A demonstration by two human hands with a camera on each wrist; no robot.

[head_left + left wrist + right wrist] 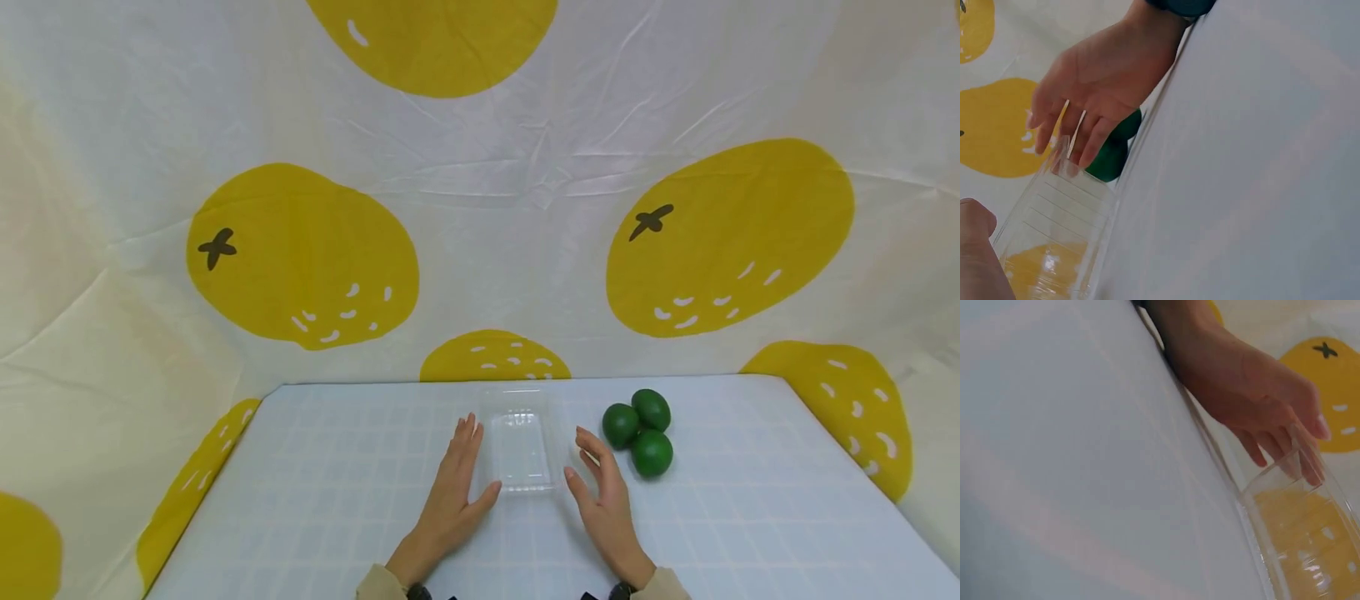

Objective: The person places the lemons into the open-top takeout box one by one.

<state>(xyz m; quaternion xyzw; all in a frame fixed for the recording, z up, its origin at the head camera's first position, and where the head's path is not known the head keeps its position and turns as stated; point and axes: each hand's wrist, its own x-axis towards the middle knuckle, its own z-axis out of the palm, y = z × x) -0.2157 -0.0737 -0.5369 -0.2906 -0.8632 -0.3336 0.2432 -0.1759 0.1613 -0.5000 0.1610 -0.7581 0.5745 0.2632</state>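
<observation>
Fingers [456, 454] of the left hand [452, 498] are being held nearly straight, the thumb being spread toward the near left corner of a clear ribbed plastic container [519, 448]. On the opposite side, the fingers [594, 446] of the right hand [609, 504] are being held loosely bent, with the thumb set apart from them; nothing is being gripped by either hand. Whether the container is being touched cannot be told. It is being supported by the pale checked desk [337, 500], between both hands. Three green fruits [652, 454] are being seen clustered just beyond the right hand. Behind, yellow fruit shapes are being displayed on a white printed cloth [510, 267].
</observation>
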